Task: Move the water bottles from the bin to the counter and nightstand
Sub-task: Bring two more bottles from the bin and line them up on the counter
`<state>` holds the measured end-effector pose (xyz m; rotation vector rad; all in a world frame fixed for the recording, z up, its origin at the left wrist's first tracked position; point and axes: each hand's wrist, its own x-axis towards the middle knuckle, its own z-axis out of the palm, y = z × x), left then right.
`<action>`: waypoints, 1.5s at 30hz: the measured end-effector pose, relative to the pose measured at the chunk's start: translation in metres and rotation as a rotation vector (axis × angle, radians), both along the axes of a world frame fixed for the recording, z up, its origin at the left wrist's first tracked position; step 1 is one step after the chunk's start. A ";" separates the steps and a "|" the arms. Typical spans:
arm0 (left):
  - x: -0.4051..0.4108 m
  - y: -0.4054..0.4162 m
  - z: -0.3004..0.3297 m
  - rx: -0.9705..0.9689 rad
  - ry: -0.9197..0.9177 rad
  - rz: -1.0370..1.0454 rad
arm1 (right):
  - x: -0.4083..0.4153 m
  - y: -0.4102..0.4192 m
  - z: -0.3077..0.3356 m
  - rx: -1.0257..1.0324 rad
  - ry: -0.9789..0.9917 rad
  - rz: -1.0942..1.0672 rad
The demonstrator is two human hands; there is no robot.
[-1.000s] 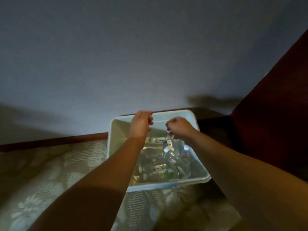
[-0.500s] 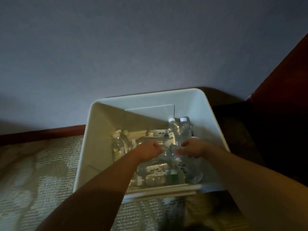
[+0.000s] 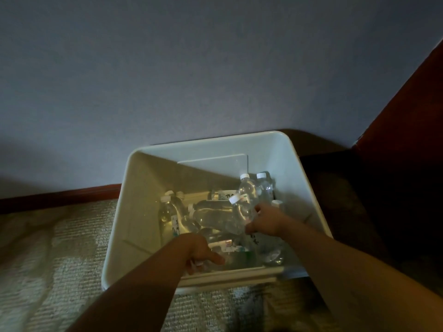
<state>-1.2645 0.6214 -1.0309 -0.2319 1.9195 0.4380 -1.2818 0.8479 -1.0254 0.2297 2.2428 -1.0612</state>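
Right hand (image 3: 265, 222) fingers curl round a clear water bottle (image 3: 239, 215), its white cap pointing up and left, long axis tilted. Left hand (image 3: 200, 251) reaches low by the near wall, fingers seemingly clamped on a second bottle; dim light. White bin (image 3: 143, 212) sits on patterned carpet (image 3: 60, 259) against a grey wall (image 3: 191, 68).

You are in a dim carpeted room, most likely a bedroom or hotel room: pale patterned carpet (image 3: 60, 259) runs to a dark red-brown baseboard (image 3: 60, 196) under a plain bluish-grey wall (image 3: 191, 68). Dark wooden furniture (image 3: 407, 140) stands at your right, beside a white plastic bin (image 3: 141, 212) on the floor.
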 end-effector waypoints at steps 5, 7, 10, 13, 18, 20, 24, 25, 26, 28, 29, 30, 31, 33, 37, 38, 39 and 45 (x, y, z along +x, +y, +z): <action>-0.013 0.020 0.015 0.364 0.322 0.536 | -0.002 0.000 0.004 -0.284 -0.013 -0.198; -0.014 0.029 0.019 0.500 0.460 0.648 | -0.002 -0.002 0.011 -0.383 0.030 -0.300; -0.009 0.044 0.016 0.567 0.410 0.655 | 0.001 -0.002 0.019 -0.442 0.059 -0.438; -0.004 0.053 0.008 0.673 0.365 0.577 | 0.001 0.001 0.017 -0.482 0.056 -0.537; -0.013 0.045 0.042 0.858 0.552 0.725 | -0.005 0.000 0.052 -0.500 0.132 -0.558; -0.030 0.041 0.086 1.050 0.570 0.791 | -0.010 0.002 0.083 -0.547 0.185 -0.551; -0.068 0.044 0.213 1.122 0.663 0.715 | -0.023 0.005 0.175 -0.699 0.233 -0.564; -0.076 0.047 0.247 1.114 0.707 0.674 | -0.028 0.006 0.204 -0.742 0.254 -0.565; -0.080 0.051 0.282 1.099 0.748 0.646 | -0.031 0.008 0.235 -0.782 0.278 -0.567; -0.084 0.062 0.355 1.076 0.816 0.613 | -0.035 0.014 0.304 -0.849 0.329 -0.590; -0.083 0.070 0.392 1.069 0.854 0.597 | -0.036 0.018 0.341 -0.875 0.347 -0.601; -0.082 0.078 0.430 1.065 0.890 0.577 | -0.035 0.023 0.379 -0.896 0.363 -0.610; -0.079 0.086 0.468 1.068 0.912 0.557 | -0.032 0.028 0.417 -0.911 0.382 -0.617; -0.072 0.102 0.544 1.098 0.920 0.516 | -0.023 0.038 0.496 -0.915 0.429 -0.607; -0.055 0.136 0.686 1.193 0.894 0.439 | 0.002 0.062 0.645 -0.921 0.552 -0.583; -0.050 0.145 0.718 1.216 0.879 0.431 | 0.010 0.070 0.678 -0.932 0.586 -0.579; -0.044 0.153 0.748 1.245 0.861 0.434 | 0.019 0.077 0.708 -0.942 0.618 -0.581; -0.001 0.213 0.885 1.421 0.763 0.393 | 0.087 0.125 0.859 -0.907 0.814 -0.639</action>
